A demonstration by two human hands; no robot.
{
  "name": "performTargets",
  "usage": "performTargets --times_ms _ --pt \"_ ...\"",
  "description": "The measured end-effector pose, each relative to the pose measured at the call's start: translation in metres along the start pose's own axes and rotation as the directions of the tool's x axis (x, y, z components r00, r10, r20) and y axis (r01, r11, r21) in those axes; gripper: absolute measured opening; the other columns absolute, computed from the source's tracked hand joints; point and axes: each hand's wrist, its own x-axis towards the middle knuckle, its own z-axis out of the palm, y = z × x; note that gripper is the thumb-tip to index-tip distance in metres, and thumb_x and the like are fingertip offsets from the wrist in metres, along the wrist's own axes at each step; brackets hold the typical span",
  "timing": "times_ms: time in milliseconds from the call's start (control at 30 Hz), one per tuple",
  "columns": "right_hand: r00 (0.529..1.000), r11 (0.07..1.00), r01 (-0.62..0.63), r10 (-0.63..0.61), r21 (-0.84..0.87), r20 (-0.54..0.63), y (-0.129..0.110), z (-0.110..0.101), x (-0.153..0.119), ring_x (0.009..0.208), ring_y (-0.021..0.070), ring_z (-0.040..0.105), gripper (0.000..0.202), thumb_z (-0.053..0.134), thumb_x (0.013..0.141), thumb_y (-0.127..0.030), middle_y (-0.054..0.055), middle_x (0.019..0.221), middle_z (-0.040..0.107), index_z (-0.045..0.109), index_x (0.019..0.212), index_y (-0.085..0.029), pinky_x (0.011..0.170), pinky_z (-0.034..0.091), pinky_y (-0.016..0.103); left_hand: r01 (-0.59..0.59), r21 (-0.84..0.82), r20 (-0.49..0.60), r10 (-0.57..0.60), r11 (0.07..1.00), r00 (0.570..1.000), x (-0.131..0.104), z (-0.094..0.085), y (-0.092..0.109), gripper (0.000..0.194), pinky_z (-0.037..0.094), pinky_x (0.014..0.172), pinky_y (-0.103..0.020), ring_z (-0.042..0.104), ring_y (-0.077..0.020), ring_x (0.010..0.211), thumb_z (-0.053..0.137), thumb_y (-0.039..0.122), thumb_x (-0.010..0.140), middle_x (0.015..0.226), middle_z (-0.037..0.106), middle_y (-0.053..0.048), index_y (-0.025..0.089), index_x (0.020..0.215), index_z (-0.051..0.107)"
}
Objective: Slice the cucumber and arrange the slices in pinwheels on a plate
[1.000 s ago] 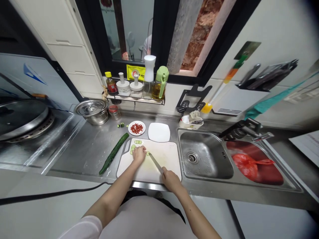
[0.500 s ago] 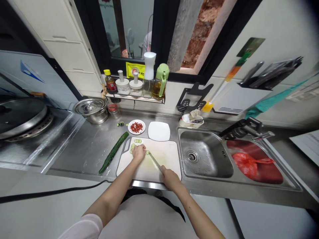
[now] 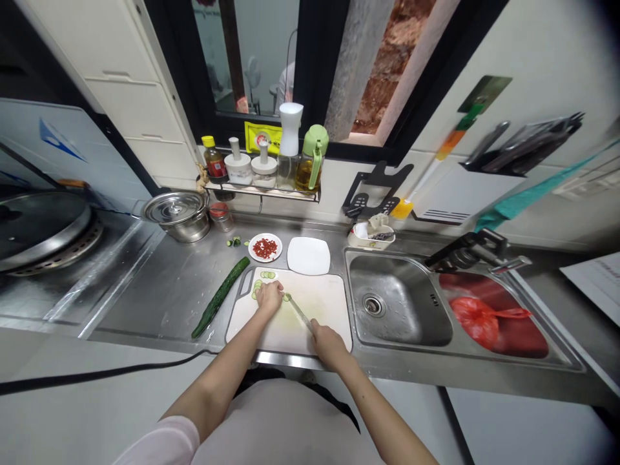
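A white cutting board (image 3: 310,326) lies on the counter in front of me. On its left half rests my left hand (image 3: 270,298), fingers curled and pinched at the edge of a small pale-green cucumber slice (image 3: 287,298). My right hand (image 3: 329,343) is wrapped round the handle of a knife (image 3: 300,313), whose tip meets that slice. More cucumber slices (image 3: 268,275) sit beyond and beside my left hand, some partly hidden by it. Left of the board lies a long dark-green cucumber (image 3: 220,297).
Behind the board stand a plate of chopped red pieces (image 3: 265,248) and a white square plate (image 3: 309,256). A steel sink (image 3: 402,303) adjoins on the right, with a red plastic bag (image 3: 477,321) beyond. A lidded steel pot (image 3: 184,226) stands back left, under a condiment shelf (image 3: 271,191).
My right hand and the knife have shifted very slightly up and left, the tip staying at the slice. My left hand keeps its place.
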Motion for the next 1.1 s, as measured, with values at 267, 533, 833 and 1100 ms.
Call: performTargets --times_ms 267,533,833,1100 --pt "1.0 1.0 0.01 -0.01 -0.005 -0.017 -0.003 0.001 0.001 0.094 0.0255 0.064 0.034 0.033 0.089 -0.009 0.016 0.1 0.067 0.047 0.12 -0.016 0.072 0.041 0.032 -0.006 0.004 -0.014 0.007 1.0 1.0 0.004 0.003 -0.001 0.01 0.031 0.092 -0.037 0.055 -0.0245 0.108 0.061 0.028 0.08 0.098 0.072 -0.003 0.029 0.088 0.066" --pt "1.0 1.0 0.001 -0.001 -0.009 -0.004 -0.001 -0.001 -0.005 0.093 0.0248 0.064 0.031 0.034 0.09 -0.011 0.015 0.1 0.067 0.047 0.117 -0.017 0.071 0.039 0.031 0.004 0.013 0.012 -0.005 1.0 1.0 0.004 0.0 0.0 0.011 0.031 0.094 -0.038 0.054 -0.0241 0.11 0.061 0.03 0.079 0.101 0.072 -0.002 0.03 0.089 0.066" --pt "1.0 1.0 0.0 0.0 -0.012 -0.003 0.0 -0.001 -0.007 0.093 0.0238 0.064 0.032 0.035 0.089 -0.01 0.014 0.098 0.068 0.048 0.118 -0.017 0.071 0.039 0.03 -0.008 0.019 0.002 0.008 1.0 1.0 0.002 -0.001 0.0 0.01 0.03 0.094 -0.039 0.054 -0.0249 0.111 0.061 0.029 0.08 0.102 0.071 -0.003 0.029 0.089 0.067" --pt "0.999 1.0 0.014 -0.015 -0.006 -0.047 -0.003 0.001 0.0 0.092 0.0241 0.064 0.034 0.034 0.088 -0.01 0.014 0.099 0.068 0.049 0.118 -0.016 0.07 0.039 0.03 -0.009 0.005 0.017 0.009 1.0 1.0 0.004 -0.001 0.0 0.01 0.029 0.094 -0.038 0.053 -0.0248 0.111 0.062 0.03 0.08 0.1 0.072 -0.002 0.029 0.089 0.066"
